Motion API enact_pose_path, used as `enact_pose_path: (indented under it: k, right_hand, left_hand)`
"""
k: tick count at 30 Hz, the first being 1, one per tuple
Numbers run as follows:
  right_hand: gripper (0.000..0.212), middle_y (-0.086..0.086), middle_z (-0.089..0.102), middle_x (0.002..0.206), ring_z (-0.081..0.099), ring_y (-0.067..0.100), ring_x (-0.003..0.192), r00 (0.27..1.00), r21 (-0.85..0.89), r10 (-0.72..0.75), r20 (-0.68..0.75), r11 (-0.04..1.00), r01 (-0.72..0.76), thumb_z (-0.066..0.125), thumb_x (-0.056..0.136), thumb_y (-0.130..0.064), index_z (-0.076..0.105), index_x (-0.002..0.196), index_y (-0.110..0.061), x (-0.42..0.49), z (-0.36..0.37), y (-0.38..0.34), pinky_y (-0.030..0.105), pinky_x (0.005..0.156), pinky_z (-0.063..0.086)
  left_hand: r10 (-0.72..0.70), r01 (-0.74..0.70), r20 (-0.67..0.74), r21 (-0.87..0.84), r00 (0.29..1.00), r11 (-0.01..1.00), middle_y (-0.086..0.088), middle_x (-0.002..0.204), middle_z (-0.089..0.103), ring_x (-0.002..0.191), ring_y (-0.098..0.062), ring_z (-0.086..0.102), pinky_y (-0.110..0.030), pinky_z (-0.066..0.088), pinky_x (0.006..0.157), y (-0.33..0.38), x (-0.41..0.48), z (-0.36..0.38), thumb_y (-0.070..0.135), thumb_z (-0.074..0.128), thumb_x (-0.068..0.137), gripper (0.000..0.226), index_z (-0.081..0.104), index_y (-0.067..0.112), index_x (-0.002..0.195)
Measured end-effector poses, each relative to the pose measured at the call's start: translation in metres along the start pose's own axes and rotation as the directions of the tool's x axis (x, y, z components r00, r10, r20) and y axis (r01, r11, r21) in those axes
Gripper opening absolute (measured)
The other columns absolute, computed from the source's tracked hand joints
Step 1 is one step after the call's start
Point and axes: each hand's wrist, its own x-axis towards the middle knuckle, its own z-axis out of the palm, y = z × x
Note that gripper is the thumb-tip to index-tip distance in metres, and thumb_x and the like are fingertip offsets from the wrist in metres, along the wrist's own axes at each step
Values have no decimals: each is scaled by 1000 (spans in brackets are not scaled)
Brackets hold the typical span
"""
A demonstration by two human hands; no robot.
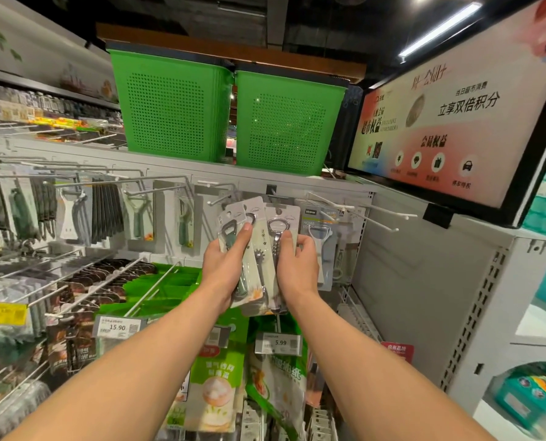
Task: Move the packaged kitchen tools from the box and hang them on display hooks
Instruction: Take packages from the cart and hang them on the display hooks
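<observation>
I have both hands raised before the peg wall, sharing a fanned stack of carded tools [258,249]. My left hand [224,265] grips the cards from the left, thumb laid over the green-handled bottle opener [229,233]; my right hand [297,265] curls round the card carrying the metal opener [276,232]. They look light: stiff but bendable backing and probably slick plastic fronts, so the fan could slide apart. I would pinch one card near its top, just under the hang hole, and guide it onto an empty white hook [392,229].
</observation>
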Motion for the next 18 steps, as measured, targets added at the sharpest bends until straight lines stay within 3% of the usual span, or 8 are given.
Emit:
enact_pose_path:
  k: [3, 5, 7, 10, 14, 18]
  right_hand:
    - [35, 1, 65, 106, 61, 18, 99, 999, 0, -32, 2, 999, 32, 46, 105, -56, 54, 114, -23, -1, 1, 1, 25, 71, 42]
    - [33, -1, 67, 104, 62, 18, 98, 998, -10, -62, -10, 998, 61, 47, 103, -59, 55, 109, -27, 3, 4, 2, 33, 81, 49]
    - [31, -4, 68, 102, 63, 17, 98, 997, -21, -76, -25, 997, 76, 48, 101, -59, 56, 105, -29, 7, 7, 2, 39, 87, 51]
    - [31, -3, 65, 99, 61, 21, 97, 996, -17, -80, -43, 997, 79, 47, 102, -58, 54, 104, -29, 8, 10, 1, 41, 87, 50]
    - [29, -6, 64, 100, 61, 15, 97, 996, -4, -90, -11, 996, 90, 46, 105, -52, 55, 109, -25, 5, 9, -1, 37, 82, 46]
    - [42, -10, 62, 95, 59, 10, 90, 994, -9, -110, 9, 994, 110, 46, 102, -64, 55, 106, -23, 8, 8, -4, 32, 75, 45]
  left_hand:
    - [-19, 19, -21, 10, 1000, 1000, 13, 92, 70, 75, 0, 67, -22, 51, 74, -2, 0, -2, 48, 73, 93, 35, 51, 25, 106]
    - [-57, 57, -24, 0, 998, 998, 4, 98, 79, 85, -11, 77, -31, 60, 82, -4, 5, -4, 51, 78, 88, 37, 61, 23, 105]
    - [-57, 57, -24, -13, 998, 998, 4, 97, 79, 89, -14, 77, -38, 61, 88, -3, 8, -5, 52, 79, 86, 32, 56, 31, 95]
    - [-54, 54, -31, 1, 998, 999, 12, 89, 73, 85, -6, 72, -30, 57, 82, -4, 12, -5, 51, 77, 89, 33, 49, 34, 87]
    - [-77, 77, 4, 15, 997, 997, 4, 103, 80, 100, -17, 76, -45, 57, 100, -2, 12, -9, 61, 83, 78, 51, 64, 28, 111]
    - [-69, 70, -25, 14, 997, 997, 8, 103, 77, 100, -13, 73, -40, 55, 100, -2, 13, -9, 59, 81, 81, 37, 55, 35, 94]
